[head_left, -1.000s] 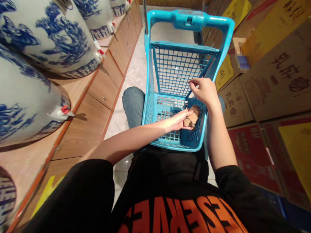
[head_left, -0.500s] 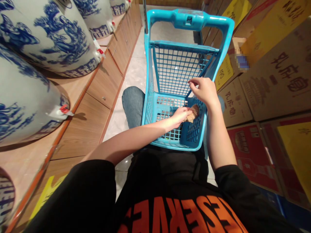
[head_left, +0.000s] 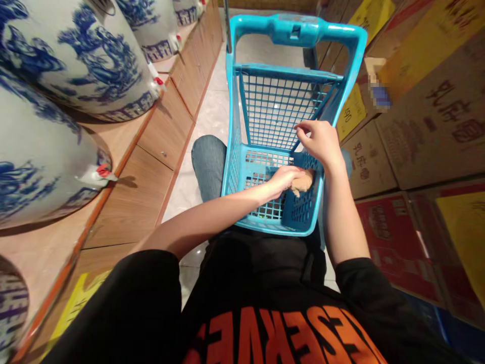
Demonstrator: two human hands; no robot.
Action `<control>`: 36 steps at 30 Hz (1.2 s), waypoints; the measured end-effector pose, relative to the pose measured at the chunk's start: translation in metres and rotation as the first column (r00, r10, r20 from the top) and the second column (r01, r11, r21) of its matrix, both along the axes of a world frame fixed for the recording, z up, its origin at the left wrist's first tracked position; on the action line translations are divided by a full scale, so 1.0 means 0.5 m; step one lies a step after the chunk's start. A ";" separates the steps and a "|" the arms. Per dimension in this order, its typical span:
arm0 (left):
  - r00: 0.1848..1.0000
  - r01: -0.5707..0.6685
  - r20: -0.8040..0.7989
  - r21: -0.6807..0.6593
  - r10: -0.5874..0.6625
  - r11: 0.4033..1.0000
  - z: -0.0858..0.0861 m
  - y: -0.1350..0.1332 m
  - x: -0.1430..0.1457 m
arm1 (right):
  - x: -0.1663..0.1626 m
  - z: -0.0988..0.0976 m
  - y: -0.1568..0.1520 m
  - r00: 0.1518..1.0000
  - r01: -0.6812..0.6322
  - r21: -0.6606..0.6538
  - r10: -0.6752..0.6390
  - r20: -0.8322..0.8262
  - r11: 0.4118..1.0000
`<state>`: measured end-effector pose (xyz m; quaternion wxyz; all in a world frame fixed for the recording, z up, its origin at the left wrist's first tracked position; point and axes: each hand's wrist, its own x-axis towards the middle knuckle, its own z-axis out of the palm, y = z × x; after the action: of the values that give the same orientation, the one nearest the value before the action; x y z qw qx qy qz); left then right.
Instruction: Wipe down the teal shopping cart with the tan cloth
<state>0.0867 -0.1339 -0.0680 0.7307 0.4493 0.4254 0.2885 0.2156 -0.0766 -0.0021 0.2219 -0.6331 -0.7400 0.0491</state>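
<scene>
My left hand (head_left: pixel 284 180) reaches down into a blue plastic shopping basket cart (head_left: pixel 296 31). It is closed on a crumpled brown cloth (head_left: pixel 302 183), which lies against the inside of the basket's right wall. Above and right of it, my right hand (head_left: pixel 320 141) is curled at the basket's right side, its wrist over the rim. Thumb and forefinger are bent close together there; whatever the other fingers hold is hidden. The basket stands between my knees, with its handle end away from me and a grid flap (head_left: pixel 286 108) slanting inside.
Large blue-and-white ceramic jars (head_left: pixel 102 60) with red-handled taps line a wooden cabinet (head_left: pixel 147 162) on the left. Stacked cartons (head_left: pixel 364 162) with yellow price signs (head_left: pixel 350 112) rise close on the right. Pale tiled floor (head_left: pixel 215 91) runs between them.
My left hand has shifted slightly right and down with the cloth, which now looks more bunched. The right hand keeps its place at the basket's side.
</scene>
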 end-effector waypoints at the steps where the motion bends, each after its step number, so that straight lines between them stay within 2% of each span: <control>1: 1.000 0.006 -0.015 0.010 -0.006 1.000 0.000 0.000 0.001 | 0.001 -0.002 0.001 1.000 0.000 0.004 0.000 -0.002 1.000; 4: 0.964 0.092 -0.254 0.046 -0.077 0.995 -0.012 -0.008 0.003 | 0.003 -0.006 0.003 1.000 -0.004 0.011 0.004 -0.003 1.000; 8: 0.786 0.288 -0.571 -0.003 -0.238 0.958 -0.035 -0.014 0.005 | 0.004 -0.008 0.005 1.000 -0.008 0.018 0.008 -0.002 1.000; 12: 0.643 0.390 -0.749 0.141 -0.160 0.910 -0.045 -0.006 0.004 | 0.002 -0.004 0.004 1.000 -0.005 0.007 0.005 0.011 1.000; 14: 0.641 0.394 -0.747 0.122 -0.177 0.911 -0.044 -0.006 0.004 | 0.000 -0.001 0.002 1.000 0.000 -0.001 0.000 0.022 1.000; 15: 0.669 0.376 -0.714 0.085 -0.206 0.923 -0.042 -0.007 0.003 | -0.001 0.001 0.002 1.000 0.003 -0.004 -0.003 0.026 1.000; 19: 0.883 0.245 -0.407 -0.023 -0.233 0.969 -0.022 -0.010 -0.002 | -0.003 0.004 -0.001 0.999 0.008 -0.003 -0.008 0.032 1.000; 21: 0.950 0.206 -0.231 -0.045 -0.211 0.978 -0.009 -0.005 -0.005 | -0.002 0.004 -0.001 0.999 0.003 0.001 -0.003 0.036 1.000; 23: 0.977 0.193 -0.086 -0.054 -0.197 0.980 0.004 0.004 -0.006 | -0.001 0.002 0.000 0.999 -0.001 0.007 0.001 0.036 1.000; 25: 0.981 0.193 -0.007 -0.037 -0.194 0.980 0.012 0.013 -0.005 | 0.000 0.000 0.000 0.999 0.002 0.007 -0.002 0.033 1.000; 27: 0.977 0.201 -0.070 -0.003 -0.201 0.979 0.013 0.019 -0.005 | 0.001 -0.001 0.001 0.999 0.005 0.001 -0.005 0.032 1.000; 29: 0.944 0.203 -0.274 0.035 -0.186 0.979 0.005 0.018 -0.005 | 0.002 -0.003 0.002 0.999 0.000 0.000 0.000 0.035 1.000; 32: 0.811 0.279 -0.555 0.088 -0.186 0.956 -0.018 0.004 -0.006 | 0.001 -0.002 0.002 0.999 -0.005 0.005 0.005 0.041 1.000; 34: 0.727 0.421 -0.635 0.111 -0.262 0.900 -0.034 -0.010 -0.005 | 0.001 -0.001 0.001 0.999 0.002 0.002 -0.002 0.045 1.000; 36: 0.704 0.479 -0.630 0.079 -0.329 0.874 -0.043 -0.021 -0.004 | 0.000 0.002 0.000 0.999 0.009 -0.001 -0.009 0.049 1.000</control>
<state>0.0850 -0.1443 -0.0897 0.5445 0.6833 0.4863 0.0118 0.2156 -0.0765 -0.0011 0.2036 -0.6375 -0.7423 0.0331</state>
